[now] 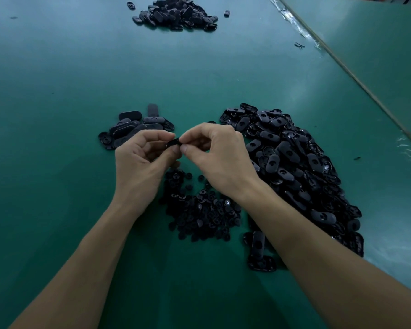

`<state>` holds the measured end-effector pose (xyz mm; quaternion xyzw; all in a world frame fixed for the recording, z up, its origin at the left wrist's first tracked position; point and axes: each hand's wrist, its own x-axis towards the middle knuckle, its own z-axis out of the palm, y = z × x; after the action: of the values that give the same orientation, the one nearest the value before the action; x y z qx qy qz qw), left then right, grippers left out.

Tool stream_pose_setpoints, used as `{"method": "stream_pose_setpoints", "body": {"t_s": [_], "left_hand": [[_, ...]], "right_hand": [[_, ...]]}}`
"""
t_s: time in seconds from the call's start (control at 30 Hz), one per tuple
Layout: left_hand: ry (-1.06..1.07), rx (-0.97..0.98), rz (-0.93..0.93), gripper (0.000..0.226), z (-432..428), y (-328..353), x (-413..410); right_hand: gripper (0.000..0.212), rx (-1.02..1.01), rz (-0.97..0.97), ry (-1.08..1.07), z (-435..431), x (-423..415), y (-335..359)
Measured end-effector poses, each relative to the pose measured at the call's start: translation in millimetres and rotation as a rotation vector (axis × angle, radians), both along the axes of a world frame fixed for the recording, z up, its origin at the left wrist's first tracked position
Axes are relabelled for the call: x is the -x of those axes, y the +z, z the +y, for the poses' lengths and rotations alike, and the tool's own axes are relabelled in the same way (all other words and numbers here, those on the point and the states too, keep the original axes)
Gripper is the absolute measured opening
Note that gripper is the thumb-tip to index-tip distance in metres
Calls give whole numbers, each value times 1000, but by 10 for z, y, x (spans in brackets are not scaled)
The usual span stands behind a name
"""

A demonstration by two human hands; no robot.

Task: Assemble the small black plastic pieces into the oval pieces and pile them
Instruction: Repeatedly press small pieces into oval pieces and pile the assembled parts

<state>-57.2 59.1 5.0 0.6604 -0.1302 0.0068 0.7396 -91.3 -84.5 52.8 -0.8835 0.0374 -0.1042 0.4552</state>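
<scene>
Green work mat [57,91] fills view. Left hand [138,160] and right hand [218,157] both pinch one black oval piece [173,142] between fingertips, above heap of small round inserts [199,214]. Unassembled ovals heap [290,167] at right; finished pile [133,129] behind left hand. Part looks light, stiff, smooth; likely slippery, best held by edges.
</scene>
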Motion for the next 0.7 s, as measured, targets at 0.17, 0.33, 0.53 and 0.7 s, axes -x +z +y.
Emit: {"method": "stream_pose_setpoints", "body": {"t_s": [0.17,0.33,0.53,0.7], "left_hand": [[-3,-37,-5,23,10,0,1],[-14,-98,-41,22,4,-3,20],[-13,-114,-36,25,21,-2,6],[-23,-104,-24,24,33,9,-3]], "right_hand": [[9,62,-18,-12,1,2,13],[12,116,-12,-5,5,19,26],[13,165,8,-15,67,35,-9],[13,152,5,-11,73,40,4]]}}
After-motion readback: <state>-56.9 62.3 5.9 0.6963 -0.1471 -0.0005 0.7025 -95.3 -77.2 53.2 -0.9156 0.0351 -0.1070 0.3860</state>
